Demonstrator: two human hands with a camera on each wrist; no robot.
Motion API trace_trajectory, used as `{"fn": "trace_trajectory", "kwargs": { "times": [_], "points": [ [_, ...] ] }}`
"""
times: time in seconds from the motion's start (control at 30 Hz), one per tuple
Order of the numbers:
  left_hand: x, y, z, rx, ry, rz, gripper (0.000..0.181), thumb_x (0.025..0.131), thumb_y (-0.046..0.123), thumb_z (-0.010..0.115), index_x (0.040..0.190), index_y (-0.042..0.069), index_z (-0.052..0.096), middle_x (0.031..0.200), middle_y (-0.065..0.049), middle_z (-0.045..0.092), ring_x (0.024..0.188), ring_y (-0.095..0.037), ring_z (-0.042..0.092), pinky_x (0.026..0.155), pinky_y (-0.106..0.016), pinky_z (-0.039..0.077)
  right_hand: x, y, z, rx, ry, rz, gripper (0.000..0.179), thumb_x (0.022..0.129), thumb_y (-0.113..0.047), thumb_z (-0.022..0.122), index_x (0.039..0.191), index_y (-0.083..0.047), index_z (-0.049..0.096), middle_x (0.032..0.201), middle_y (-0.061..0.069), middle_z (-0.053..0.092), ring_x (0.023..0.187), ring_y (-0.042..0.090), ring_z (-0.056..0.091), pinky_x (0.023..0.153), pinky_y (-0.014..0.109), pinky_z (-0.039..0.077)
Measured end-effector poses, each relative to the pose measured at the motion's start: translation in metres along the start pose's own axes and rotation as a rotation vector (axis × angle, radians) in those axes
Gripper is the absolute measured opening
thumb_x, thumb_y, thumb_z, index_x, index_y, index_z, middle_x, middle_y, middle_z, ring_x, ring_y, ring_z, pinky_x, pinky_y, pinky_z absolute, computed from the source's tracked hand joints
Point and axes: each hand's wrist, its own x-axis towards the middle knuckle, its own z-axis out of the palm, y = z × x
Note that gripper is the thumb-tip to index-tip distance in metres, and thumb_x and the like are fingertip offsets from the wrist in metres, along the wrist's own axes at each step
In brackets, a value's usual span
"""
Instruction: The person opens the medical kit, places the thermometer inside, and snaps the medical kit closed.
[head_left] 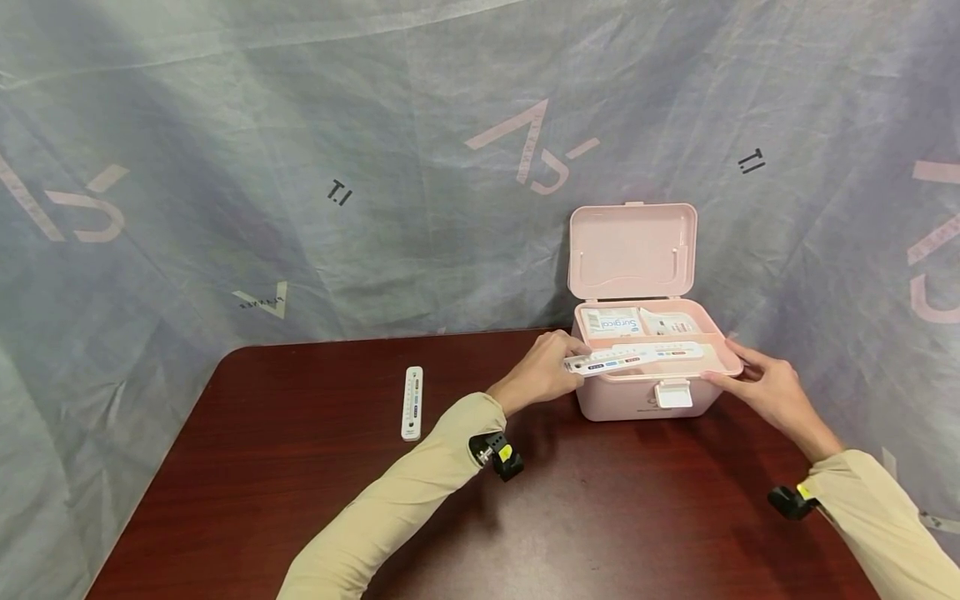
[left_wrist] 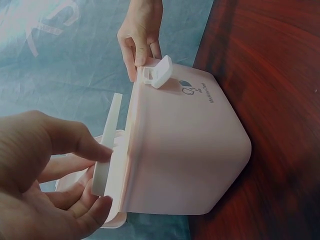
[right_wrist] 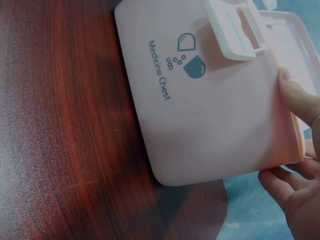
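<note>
From the head view, a packet (head_left: 613,322) reading "Surgical" is lying far left inside the pink box (head_left: 622,402); my left hand (head_left: 546,371) is pinching a white thermometer (head_left: 618,362) over the near-left rim, my right hand (head_left: 772,390) gripping the right rim. At the left wrist, the thermometer is showing edge-on. At the right wrist, "Medicine Chest" is marking the box's front.

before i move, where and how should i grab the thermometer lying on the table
Probably best at the middle of the thermometer, pinched across its two long edges from above: it lies flat on the table, long and narrow, one end toward you, with nothing against its sides. The left hand is nearer, but it holds another thermometer.
</note>
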Motion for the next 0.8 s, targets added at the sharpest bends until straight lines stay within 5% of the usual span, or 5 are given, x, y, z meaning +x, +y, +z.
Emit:
{"fn": "trace_trajectory", "kwargs": {
  "times": [0.8],
  "points": [
    [0.0096, 0.0053, 0.0068, 0.031, -0.021, 0.001, 0.040, 0.072, 0.002, 0.072, 0.112, 0.004, 0.069, 0.108, -0.007, 0.063, 0.102, -0.013, 0.053, 0.081, -0.015, 0.040, -0.0011, -0.0010, 0.0013, 0.062, -0.010, -0.009, 0.077, 0.080, -0.030, 0.076, 0.140, 0.000, 0.041, 0.131, 0.032, 0.046, 0.090, -0.019, 0.047, 0.066, 0.004, 0.041]
  ]
}}
